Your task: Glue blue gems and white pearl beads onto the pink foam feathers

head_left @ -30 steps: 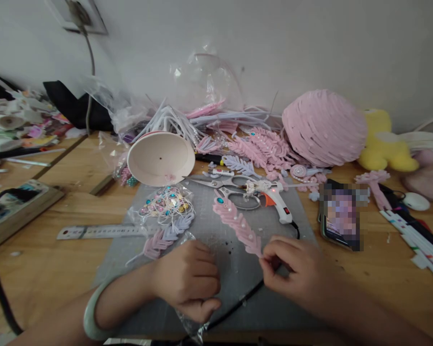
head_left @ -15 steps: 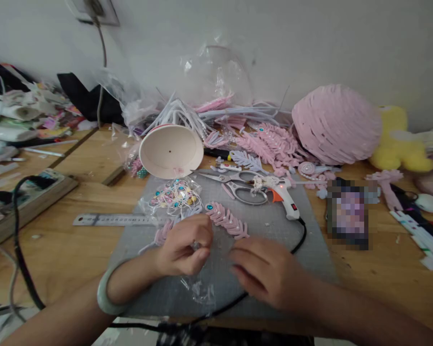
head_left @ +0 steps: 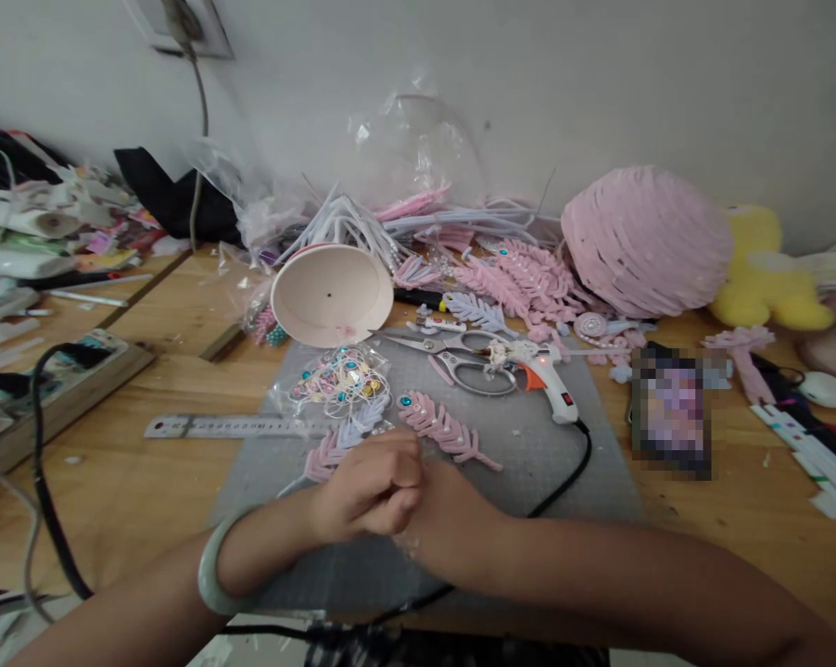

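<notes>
My left hand [head_left: 369, 486] is curled closed over the grey cutting mat [head_left: 543, 482], a pale green bangle [head_left: 213, 565] on its wrist. My right hand [head_left: 446, 519] presses against it from the right, its fingers hidden behind the left hand. What the two hands hold between them is hidden. A pink feather-shaped piece with pearls and a blue gem [head_left: 442, 429] lies flat on the mat just beyond my hands. Pink and lilac feather pieces [head_left: 335, 445] lie by my left knuckles.
On the mat lie scissors [head_left: 460, 361], a white-and-orange glue gun [head_left: 543, 371] with its black cord [head_left: 563, 482], a bag of gems [head_left: 338, 378] and a tipped cup [head_left: 331, 295]. A steel ruler [head_left: 230, 426], a phone [head_left: 672, 412], a pink woven ball [head_left: 644, 241] and a heap of feathers [head_left: 515, 278] surround it.
My right hand let go of the pink feather piece, which now lies on the mat, and moved left to meet my left hand. The clear bag under my left hand is gone from sight.
</notes>
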The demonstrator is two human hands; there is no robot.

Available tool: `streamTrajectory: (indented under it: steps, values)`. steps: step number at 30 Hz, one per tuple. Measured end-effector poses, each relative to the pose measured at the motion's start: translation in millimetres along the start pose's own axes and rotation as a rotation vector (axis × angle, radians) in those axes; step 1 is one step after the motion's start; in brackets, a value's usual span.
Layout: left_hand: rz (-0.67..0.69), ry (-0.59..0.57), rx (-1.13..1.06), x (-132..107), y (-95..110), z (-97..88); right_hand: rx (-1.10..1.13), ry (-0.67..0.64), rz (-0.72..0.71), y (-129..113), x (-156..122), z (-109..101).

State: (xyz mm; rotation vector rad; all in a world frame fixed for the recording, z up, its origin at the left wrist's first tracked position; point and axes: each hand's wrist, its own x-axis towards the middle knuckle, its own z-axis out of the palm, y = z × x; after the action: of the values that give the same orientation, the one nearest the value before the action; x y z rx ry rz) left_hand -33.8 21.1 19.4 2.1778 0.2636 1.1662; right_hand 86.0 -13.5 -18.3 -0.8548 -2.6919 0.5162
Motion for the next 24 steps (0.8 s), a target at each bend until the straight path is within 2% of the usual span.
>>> streamTrajectory:
  steps: [7,10,13,15,17,19,20,22,24]
  values:
    - [-0.078,0.028,-0.002,-2,-3,2.7,0.060,0.132,0.017,6,2,-2]
    - [-0.086,0.031,0.004,-3,-3,3.1,0.052,0.066,0.003,8,2,-6]
    - [-0.110,0.047,0.023,-1,-1,0.6,0.054,-0.024,-0.043,6,-4,-19]
    - [-0.138,0.070,0.043,0,1,-1.8,0.122,0.007,-0.036,4,-12,-34]
    - [-0.175,0.076,0.076,2,2,-3.6,0.351,0.153,0.183,5,-21,-51]
    - [-0.210,0.011,0.126,4,3,-3.8,0.751,0.171,0.481,13,-32,-70]
    - [-0.218,-0.050,0.161,5,3,-3.2,0.984,0.153,0.645,20,-37,-78]
    - [-0.213,-0.214,0.245,6,3,-0.4,1.318,0.148,0.841,39,-50,-94]
    - [-0.194,-0.372,0.337,5,2,4.3,1.400,0.212,0.933,59,-64,-107]
